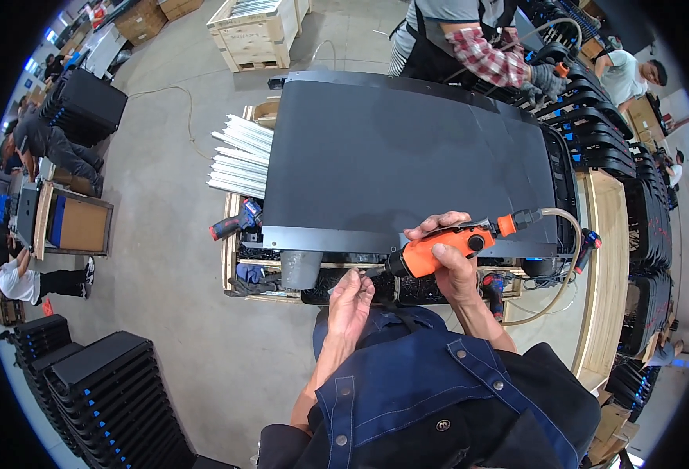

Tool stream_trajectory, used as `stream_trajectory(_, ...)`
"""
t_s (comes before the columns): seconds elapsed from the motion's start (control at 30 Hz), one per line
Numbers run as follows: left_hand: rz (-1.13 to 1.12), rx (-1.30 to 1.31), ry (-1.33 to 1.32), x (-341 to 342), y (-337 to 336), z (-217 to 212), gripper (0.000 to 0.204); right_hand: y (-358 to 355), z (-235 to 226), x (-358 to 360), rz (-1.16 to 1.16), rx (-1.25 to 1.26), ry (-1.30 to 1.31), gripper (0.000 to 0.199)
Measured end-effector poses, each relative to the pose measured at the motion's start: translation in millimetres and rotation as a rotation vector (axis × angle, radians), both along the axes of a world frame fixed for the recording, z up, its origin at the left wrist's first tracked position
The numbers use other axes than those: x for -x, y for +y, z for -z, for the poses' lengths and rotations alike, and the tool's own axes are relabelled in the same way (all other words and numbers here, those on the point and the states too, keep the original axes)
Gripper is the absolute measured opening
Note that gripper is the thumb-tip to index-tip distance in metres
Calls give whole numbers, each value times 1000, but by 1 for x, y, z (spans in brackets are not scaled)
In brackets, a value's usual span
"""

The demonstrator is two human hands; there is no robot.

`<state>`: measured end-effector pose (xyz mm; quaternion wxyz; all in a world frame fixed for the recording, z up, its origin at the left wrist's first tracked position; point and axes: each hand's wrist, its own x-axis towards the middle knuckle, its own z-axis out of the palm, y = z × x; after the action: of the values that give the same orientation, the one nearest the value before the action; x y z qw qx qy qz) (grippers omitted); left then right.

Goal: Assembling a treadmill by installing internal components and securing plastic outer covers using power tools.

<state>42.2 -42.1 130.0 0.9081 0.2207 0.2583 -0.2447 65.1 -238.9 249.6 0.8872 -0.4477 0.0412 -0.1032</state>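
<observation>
My right hand (pixel 455 270) grips an orange and black air screwdriver (pixel 421 256), which lies sideways with its nose pointing left. A hose runs from its back end. My left hand (pixel 348 301) is closed in a pinch by the dark tip of the tool; whether it holds the bit or a small part cannot be made out. Just beyond both hands lies a large dark flat deck (pixel 407 156) with a grey rail (pixel 321 238) along its near edge. Beneath that rail, a grey cup (pixel 301 270) and black bins of small screws (pixel 344 283) stand close to my left hand.
A cordless driver (pixel 236 220) lies left of the deck, another (pixel 495 291) near my right forearm. Silver metal bars (pixel 239 156) stick out at the left. The pale air hose (pixel 575 234) loops at right beside a wooden crate (pixel 604 273). A gloved co-worker (pixel 470 47) stands across the deck.
</observation>
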Motion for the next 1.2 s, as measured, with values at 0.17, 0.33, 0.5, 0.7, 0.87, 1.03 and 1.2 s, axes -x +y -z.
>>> stream_trajectory(0.17,-31,-331,-61,-18,21,-24,24,37,2,-8,-14,56,-93,41)
stream_trajectory(0.33,-42,31,76,-54,66,-6,33,104,-2,-45,-56,273,-242,39)
stream_trajectory(0.5,-112,306,203,-103,100,6,34,170,-5,-96,-146,520,-357,39)
stream_trajectory(0.7,-2,404,190,-112,121,12,34,205,-19,-129,-273,878,-291,36)
stream_trajectory(0.87,-7,365,218,-114,126,12,26,225,-27,-130,-299,931,-273,36)
stream_trajectory(1.03,16,304,289,-117,130,9,27,231,-22,-134,-296,991,-281,38)
stream_trajectory(1.2,112,281,199,-101,145,7,32,231,-11,-155,-430,968,-317,38)
